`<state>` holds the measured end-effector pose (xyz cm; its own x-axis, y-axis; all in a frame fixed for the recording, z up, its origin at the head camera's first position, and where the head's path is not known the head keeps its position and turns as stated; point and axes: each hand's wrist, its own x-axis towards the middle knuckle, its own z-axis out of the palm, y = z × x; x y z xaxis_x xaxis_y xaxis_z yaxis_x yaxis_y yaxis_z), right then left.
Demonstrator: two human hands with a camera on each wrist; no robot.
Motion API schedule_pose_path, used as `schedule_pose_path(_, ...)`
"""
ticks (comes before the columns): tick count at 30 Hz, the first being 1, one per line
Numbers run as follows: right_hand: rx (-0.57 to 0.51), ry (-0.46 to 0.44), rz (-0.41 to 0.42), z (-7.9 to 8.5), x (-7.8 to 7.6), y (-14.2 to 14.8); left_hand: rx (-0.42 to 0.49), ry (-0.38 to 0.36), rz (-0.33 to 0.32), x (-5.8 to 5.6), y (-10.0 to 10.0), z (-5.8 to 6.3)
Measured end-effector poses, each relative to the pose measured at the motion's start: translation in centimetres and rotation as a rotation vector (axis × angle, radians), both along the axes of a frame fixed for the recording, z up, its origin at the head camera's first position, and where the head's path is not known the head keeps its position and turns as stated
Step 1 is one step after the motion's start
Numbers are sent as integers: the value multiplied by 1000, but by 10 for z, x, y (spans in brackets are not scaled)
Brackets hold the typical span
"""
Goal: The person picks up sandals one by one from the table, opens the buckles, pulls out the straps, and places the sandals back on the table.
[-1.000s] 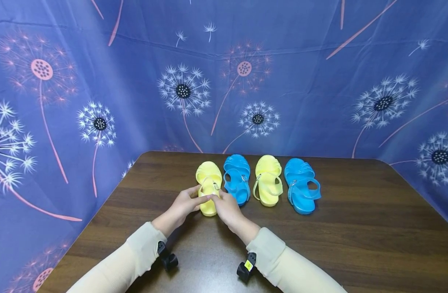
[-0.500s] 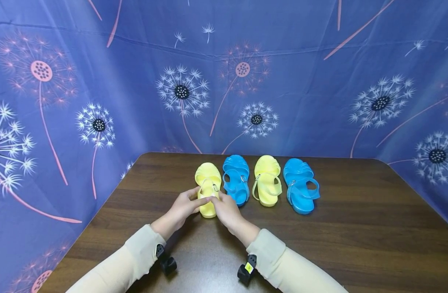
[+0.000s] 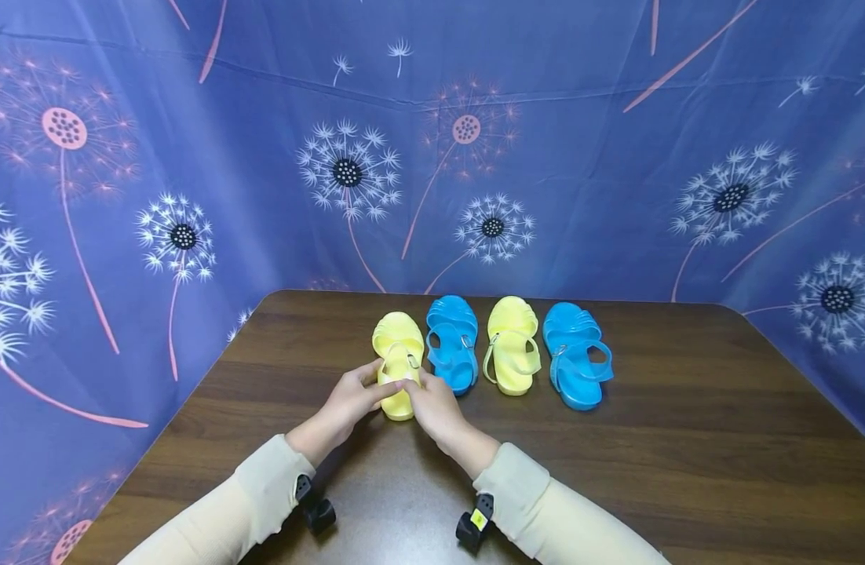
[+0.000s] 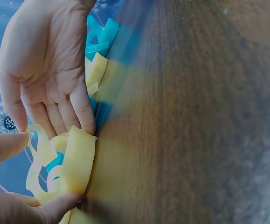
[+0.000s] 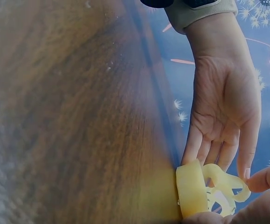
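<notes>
A yellow sandal (image 3: pixel 397 334) stands on the wooden table at the left end of a row, toe pointing away. My left hand (image 3: pixel 344 402) holds its left side near the heel, and my right hand (image 3: pixel 438 406) holds the right side. Both thumbs come together over the heel strap. Seen from the left wrist, the sandal (image 4: pixel 81 161) sits on its sole between the two hands, its strap raised at the thumbs. In the right wrist view the heel of the sandal (image 5: pixel 192 189) faces the camera, with fingers extended along its sides.
To the right stand a blue sandal (image 3: pixel 452 318), a second yellow sandal (image 3: pixel 512 318) and another blue sandal (image 3: pixel 572 326), toes toward the back edge. The brown table (image 3: pixel 687 439) reaches a blue dandelion-patterned cloth (image 3: pixel 581 196) hanging behind and at the sides.
The head view has shifted slightly. Both hands keep their hold on the left yellow sandal with little visible movement, and the other sandals stay in place.
</notes>
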<state>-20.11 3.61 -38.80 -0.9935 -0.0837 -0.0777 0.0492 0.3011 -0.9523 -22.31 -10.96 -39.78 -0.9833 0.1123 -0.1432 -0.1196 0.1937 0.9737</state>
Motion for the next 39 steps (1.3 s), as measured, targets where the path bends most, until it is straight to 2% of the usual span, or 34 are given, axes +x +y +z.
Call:
schedule_pose_path(6,12,24,17,-1,3,0,-26,11,5,4,0,0)
schedule_pose_path(19,37,43,2,0,8,0,-40,49,7,10,0,1)
schedule_pose_path(39,65,29,-1,-1,15,4,-41,29,5,18,2,-2)
